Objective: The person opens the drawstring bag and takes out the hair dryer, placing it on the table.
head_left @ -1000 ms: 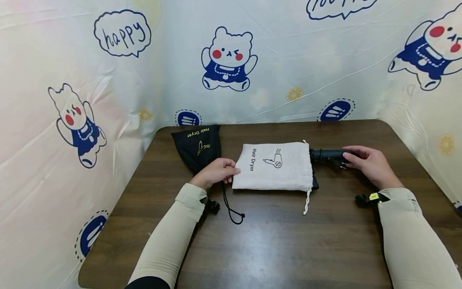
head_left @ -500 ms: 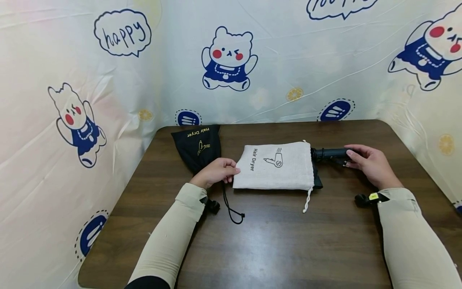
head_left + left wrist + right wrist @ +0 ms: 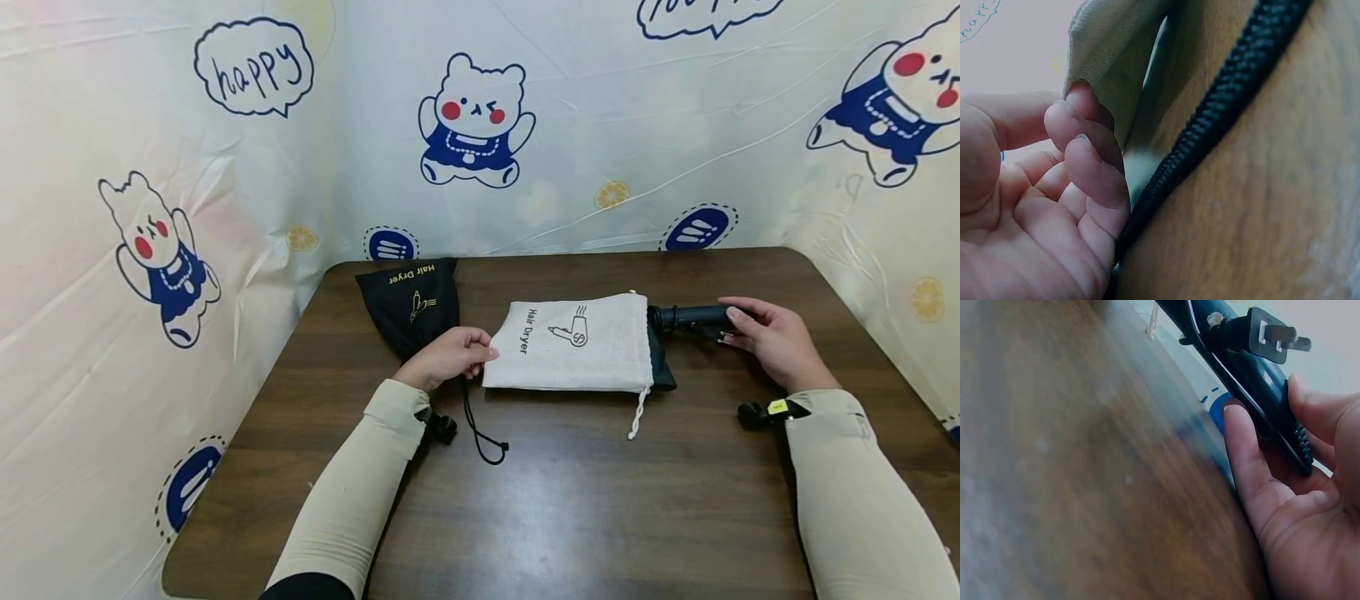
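Note:
A white cloth drawstring bag (image 3: pixel 592 358), printed "Hair Dryer", lies flat on the table with its mouth to the right. My left hand (image 3: pixel 450 358) pinches its left edge between thumb and fingertips, and the left wrist view shows the cloth edge (image 3: pixel 1094 47) in that pinch. Out of the mouth sticks the black handle of a hair dryer (image 3: pixel 690 317); a dark part also shows lower down, and the rest is inside the bag. My right hand (image 3: pixel 772 342) grips the handle's end. Its cord lies along the handle, with a two-pin plug (image 3: pixel 1266 337) beside it.
A black pouch (image 3: pixel 416 308) with gold "Hair Dryer" print lies at the back left, partly behind my left hand. Its black cord (image 3: pixel 480 433) loops toward me. A white drawstring (image 3: pixel 639 412) hangs from the bag's mouth. A printed curtain (image 3: pixel 570 133) encloses the table (image 3: pixel 570 500).
My right hand has drawn the hair dryer slightly to the right, and more of its dark part shows past the bag's mouth. The left hand has stayed at the bag's edge.

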`<state>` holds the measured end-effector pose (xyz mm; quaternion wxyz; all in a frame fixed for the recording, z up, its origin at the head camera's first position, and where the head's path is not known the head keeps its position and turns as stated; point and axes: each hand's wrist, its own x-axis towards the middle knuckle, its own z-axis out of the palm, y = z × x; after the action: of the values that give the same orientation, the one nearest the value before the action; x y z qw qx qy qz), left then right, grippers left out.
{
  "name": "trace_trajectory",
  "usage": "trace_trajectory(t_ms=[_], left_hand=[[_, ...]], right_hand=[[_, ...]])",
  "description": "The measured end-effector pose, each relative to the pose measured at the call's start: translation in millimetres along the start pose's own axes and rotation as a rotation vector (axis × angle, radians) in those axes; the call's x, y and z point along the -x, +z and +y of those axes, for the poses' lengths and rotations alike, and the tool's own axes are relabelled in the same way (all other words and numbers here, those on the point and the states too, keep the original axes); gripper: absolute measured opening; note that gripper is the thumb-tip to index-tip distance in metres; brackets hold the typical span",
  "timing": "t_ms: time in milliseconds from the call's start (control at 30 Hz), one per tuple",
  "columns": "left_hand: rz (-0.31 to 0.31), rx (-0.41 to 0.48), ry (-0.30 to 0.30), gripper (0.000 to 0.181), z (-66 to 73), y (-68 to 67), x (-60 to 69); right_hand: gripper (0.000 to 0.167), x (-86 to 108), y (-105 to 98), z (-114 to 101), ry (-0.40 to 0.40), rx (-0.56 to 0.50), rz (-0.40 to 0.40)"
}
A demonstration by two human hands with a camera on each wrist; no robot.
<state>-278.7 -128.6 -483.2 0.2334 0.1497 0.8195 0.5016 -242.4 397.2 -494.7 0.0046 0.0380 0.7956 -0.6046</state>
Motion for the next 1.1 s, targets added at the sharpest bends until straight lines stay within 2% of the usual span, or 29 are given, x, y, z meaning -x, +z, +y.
trace_trajectory(t_ms=[167,600,833,1100], left_hand=[[-0.001,0.0,-0.002,0.015,-0.3,-0.3,-0.7],[-0.008,0.012,-0.001,0.014,-0.9,-1.0,-1.0],[-0.012,0.012,-0.002,0.014,-0.3,-0.9,-1.0],[-0.012,0.013,-0.002,0.014,0.1,-1.1,-0.7]], right_hand=[[0.059,-0.9,-2.0,0.9,-0.007,-0.061,-0.012],[0.058,0.8,-3.5,2.3,-0.043,-0.137,-0.043],[0.046,1.8,-4.8,4.2,-0.057,-0.223,-0.063],[0.045,-0.1,-5.4,4.7,-0.041,-0.201,-0.052]])
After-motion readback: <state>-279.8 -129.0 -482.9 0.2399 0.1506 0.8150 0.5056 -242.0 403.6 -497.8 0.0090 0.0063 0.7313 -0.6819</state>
